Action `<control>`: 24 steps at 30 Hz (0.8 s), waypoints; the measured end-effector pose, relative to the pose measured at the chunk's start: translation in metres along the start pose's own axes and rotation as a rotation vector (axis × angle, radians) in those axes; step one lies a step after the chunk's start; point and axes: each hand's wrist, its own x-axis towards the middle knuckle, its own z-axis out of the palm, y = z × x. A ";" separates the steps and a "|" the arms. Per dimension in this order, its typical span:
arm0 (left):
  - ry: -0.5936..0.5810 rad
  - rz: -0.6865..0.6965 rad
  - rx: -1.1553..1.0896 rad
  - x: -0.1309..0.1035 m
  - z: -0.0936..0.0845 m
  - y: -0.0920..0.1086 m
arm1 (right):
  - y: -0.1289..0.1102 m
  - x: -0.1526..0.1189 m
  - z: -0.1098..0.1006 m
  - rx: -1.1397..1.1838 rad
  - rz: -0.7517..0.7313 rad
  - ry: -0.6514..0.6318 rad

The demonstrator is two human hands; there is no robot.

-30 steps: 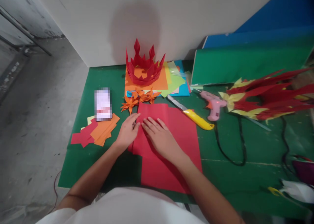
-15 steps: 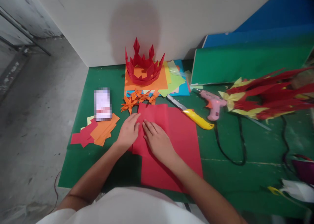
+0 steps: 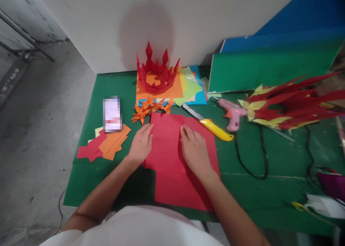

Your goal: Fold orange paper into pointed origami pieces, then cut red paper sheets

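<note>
Two overlapping pieces of red paper lie in front of me, the smaller upper red sheet [image 3: 165,141] over a larger red sheet [image 3: 175,192]. My left hand [image 3: 141,143] rests palm down along the upper sheet's left edge, fingers stretched out and pointing away from me. On the right side of that sheet lies my right hand [image 3: 195,149], its fingers extended with the tips near the sheet's right edge. Orange paper flowers [image 3: 142,113] sit just beyond the paper. A yellow utility knife [image 3: 215,129] lies to the right of it.
A red paper crown [image 3: 156,82] stands on stacked coloured paper at the back. A phone [image 3: 112,114] and paper strips [image 3: 113,145] lie left. At right are a pink glue gun [image 3: 231,113] with a black cord and a red-yellow paper piece [image 3: 291,105]. Green boards [image 3: 269,69] lean behind.
My right hand has moved right across the upper red sheet, from near my left hand to its right side. The sheet's raised right part now looks flatter. My left hand has stayed in place.
</note>
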 end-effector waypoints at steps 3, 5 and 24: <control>-0.020 -0.003 0.027 0.000 0.000 0.001 | 0.002 0.003 -0.005 -0.070 0.029 0.015; -0.020 -0.011 0.046 0.000 -0.001 0.001 | -0.002 0.004 -0.010 -0.104 0.047 0.027; 0.038 0.078 0.101 -0.003 0.001 -0.004 | -0.020 -0.031 -0.017 -0.033 0.099 0.053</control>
